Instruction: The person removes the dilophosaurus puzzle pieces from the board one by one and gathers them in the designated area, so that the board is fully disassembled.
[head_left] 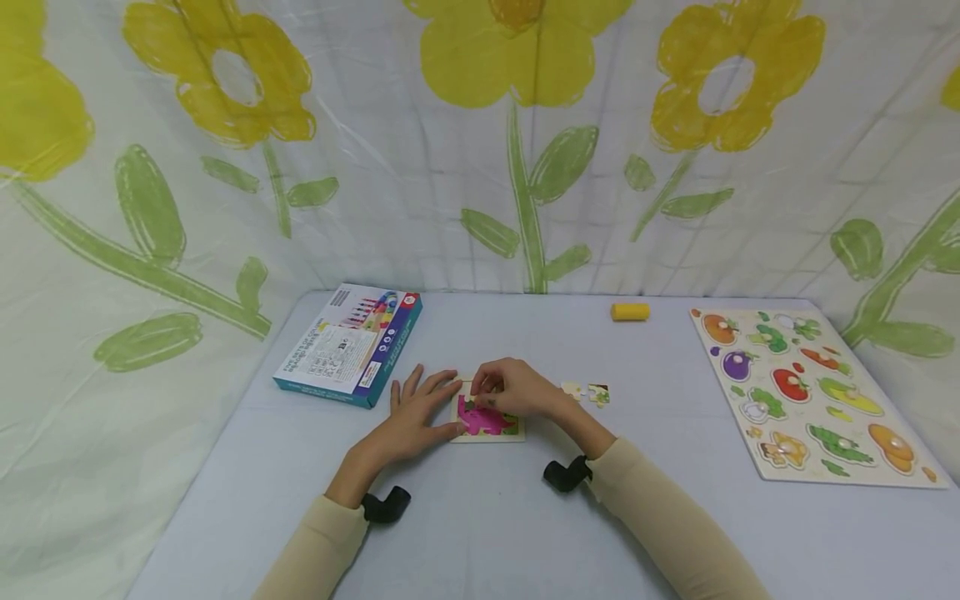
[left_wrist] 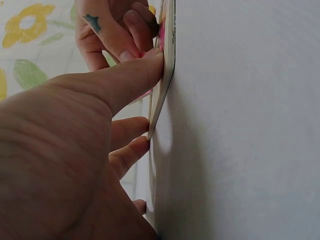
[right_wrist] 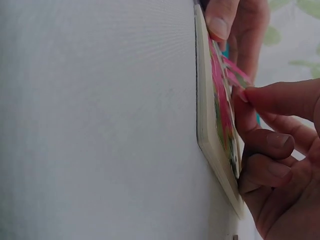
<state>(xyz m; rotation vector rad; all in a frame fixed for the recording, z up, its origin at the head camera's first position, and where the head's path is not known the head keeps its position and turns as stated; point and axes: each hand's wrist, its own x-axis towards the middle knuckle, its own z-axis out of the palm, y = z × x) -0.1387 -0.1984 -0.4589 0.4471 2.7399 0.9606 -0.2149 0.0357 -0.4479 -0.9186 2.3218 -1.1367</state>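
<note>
A small square puzzle board [head_left: 491,423] with a pink picture lies flat on the table. My left hand [head_left: 415,419] is spread at its left side, thumb resting on the board's edge [left_wrist: 167,60] in the left wrist view, fingers fairly straight. Over the board's upper part, my right hand [head_left: 521,390] pinches a pink-and-green puzzle piece [right_wrist: 238,73] between thumb and index finger; the piece is tilted above the board [right_wrist: 202,100]. The right hand's other fingers are curled near the board. Loose puzzle pieces [head_left: 599,394] lie just right of the right hand.
A boxed set [head_left: 348,343] lies at the back left. The yellow cylinder [head_left: 630,312] is near the table's back edge. On the right lies a large vegetable peg board [head_left: 817,400]. A curtain with yellow flowers [head_left: 375,183] hangs behind the table.
</note>
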